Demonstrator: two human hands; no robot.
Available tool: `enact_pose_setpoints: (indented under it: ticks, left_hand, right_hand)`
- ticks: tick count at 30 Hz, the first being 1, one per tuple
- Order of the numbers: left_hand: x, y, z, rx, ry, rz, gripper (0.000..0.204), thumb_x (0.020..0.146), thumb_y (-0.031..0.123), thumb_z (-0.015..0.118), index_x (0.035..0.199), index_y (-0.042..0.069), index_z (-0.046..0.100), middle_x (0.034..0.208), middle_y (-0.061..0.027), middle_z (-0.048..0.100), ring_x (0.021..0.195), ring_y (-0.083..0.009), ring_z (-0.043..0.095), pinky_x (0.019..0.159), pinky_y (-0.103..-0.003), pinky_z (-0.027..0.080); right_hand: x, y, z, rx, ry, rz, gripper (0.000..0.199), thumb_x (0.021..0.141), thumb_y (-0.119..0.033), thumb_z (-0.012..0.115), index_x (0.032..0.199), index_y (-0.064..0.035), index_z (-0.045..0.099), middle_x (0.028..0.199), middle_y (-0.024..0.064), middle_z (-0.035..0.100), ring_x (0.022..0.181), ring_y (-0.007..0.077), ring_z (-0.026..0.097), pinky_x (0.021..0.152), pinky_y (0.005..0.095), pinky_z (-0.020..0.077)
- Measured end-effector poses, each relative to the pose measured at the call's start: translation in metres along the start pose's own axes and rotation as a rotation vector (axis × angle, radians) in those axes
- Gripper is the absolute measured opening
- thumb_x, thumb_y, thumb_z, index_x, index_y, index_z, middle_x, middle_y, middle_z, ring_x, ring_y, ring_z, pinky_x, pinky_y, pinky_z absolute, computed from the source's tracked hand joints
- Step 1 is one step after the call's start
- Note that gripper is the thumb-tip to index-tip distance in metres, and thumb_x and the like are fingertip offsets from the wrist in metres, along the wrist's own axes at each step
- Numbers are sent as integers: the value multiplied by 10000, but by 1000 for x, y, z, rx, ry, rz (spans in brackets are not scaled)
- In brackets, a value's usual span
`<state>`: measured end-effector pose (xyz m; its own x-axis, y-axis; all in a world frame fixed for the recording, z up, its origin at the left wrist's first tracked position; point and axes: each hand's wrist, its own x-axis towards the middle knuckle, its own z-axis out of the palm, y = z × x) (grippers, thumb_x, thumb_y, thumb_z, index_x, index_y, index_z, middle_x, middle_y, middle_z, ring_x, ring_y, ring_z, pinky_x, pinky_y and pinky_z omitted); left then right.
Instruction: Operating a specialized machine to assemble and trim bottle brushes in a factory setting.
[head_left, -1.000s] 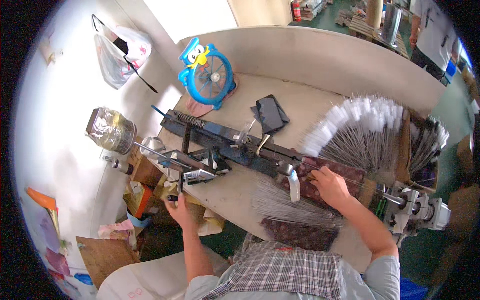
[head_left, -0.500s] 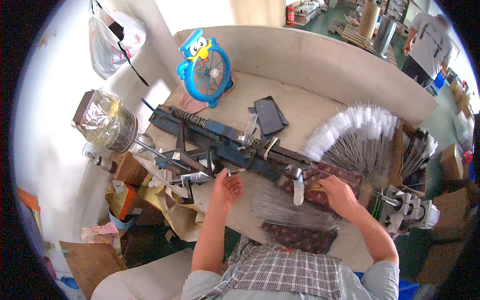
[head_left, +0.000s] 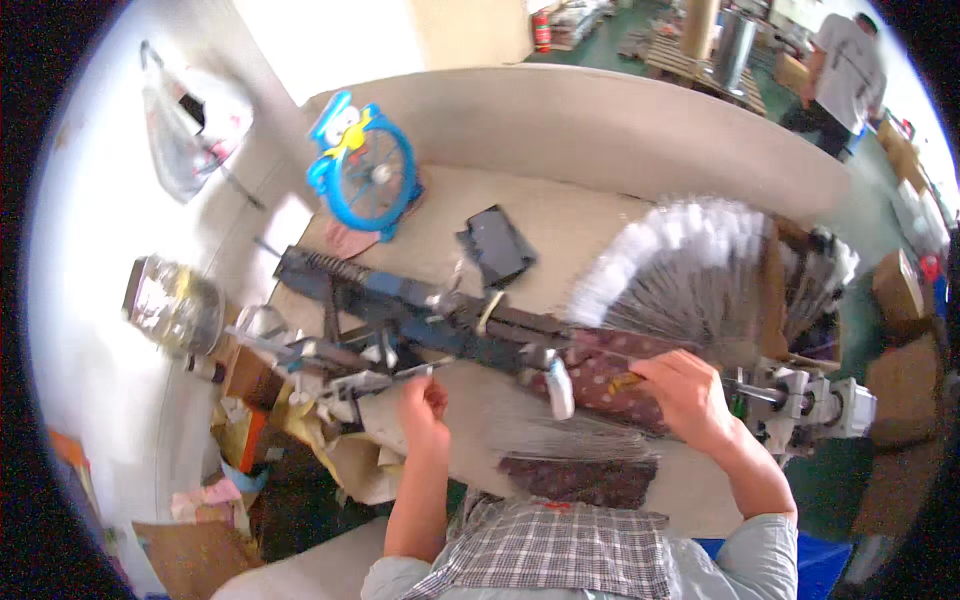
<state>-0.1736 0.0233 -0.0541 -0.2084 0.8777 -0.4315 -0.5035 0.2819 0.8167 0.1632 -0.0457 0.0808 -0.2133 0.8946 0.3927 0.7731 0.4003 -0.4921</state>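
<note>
Beside the metal end of a bench-mounted machine (head_left: pixel 400 300), my left hand (head_left: pixel 425 405) is closed, its fingers curled together. Whatever it may hold is blurred. My right hand (head_left: pixel 685 390) pinches over a dark red dotted cloth (head_left: pixel 605 375), and anything thin between its fingertips cannot be made out. A small yellow object (head_left: pixel 625 382) lies at those fingertips. Between my hands, a bundle of thin grey wires (head_left: pixel 555 425) rests on the bench, partly on a second dotted cloth (head_left: pixel 575 482). A white-wrapped handle (head_left: pixel 560 390) sticks down from the machine.
White-tipped wires (head_left: pixel 690 260) fan out at the right, beside a cardboard box (head_left: pixel 785 290). A metal clamp device (head_left: pixel 815 400) stands at the right edge. A dark phone-like slab (head_left: pixel 498 245) and a blue duck-shaped wheel fan (head_left: pixel 370 170) sit farther back. Another person (head_left: pixel 845 75) stands beyond the partition.
My left hand has gone from open, palm up, to curled fingers. My right hand stays over the dotted cloth. The whole view has shifted, and the other person has turned.
</note>
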Motion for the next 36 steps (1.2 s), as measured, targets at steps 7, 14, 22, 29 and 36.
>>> enact_pose_setpoints:
  ticks: [7, 14, 22, 29, 36]
  left_hand:
    - [-99, -30, 141, 165, -453, -89, 114, 864, 112, 563, 849, 3, 592, 765, -75, 618, 626, -133, 551, 589, -259, 434]
    - [-97, -59, 178, 267, -640, -36, 172, 893, 177, 570, 937, 17, 616, 740, -8, 601, 629, -65, 539, 603, -222, 453]
    - [-97, -44, 173, 126, -314, 3, 141, 895, 192, 569, 905, 54, 595, 780, -45, 616, 607, -107, 551, 562, -250, 456]
    - [-94, -35, 169, 75, -409, -140, 199, 901, 226, 569, 883, 29, 588, 789, -65, 626, 570, -98, 547, 544, -243, 466]
    - [-92, -32, 164, 185, -516, -123, 333, 952, 326, 445, 937, 15, 564, 790, -94, 619, 635, -146, 583, 597, -274, 484]
  right_hand:
    - [-4, 32, -4, 259, 12, 260, 189, 748, -141, 663, 895, -23, 652, 815, 126, 644, 772, 288, 606, 715, 358, 488]
    - [-11, 30, -21, 551, -61, 496, 192, 751, -125, 656, 915, -27, 655, 817, 137, 640, 781, 288, 610, 726, 348, 481]
    - [5, 28, -6, 17, 163, 14, 121, 729, -149, 654, 820, -69, 645, 709, 64, 589, 726, 253, 578, 660, 370, 475]
    - [36, 20, 37, -4, 128, 59, 119, 751, -192, 593, 749, -78, 628, 709, 66, 586, 756, 260, 572, 682, 375, 479]
    - [36, 19, 30, 195, -47, 246, 185, 776, -235, 624, 867, -81, 672, 747, 84, 623, 756, 254, 588, 667, 353, 485]
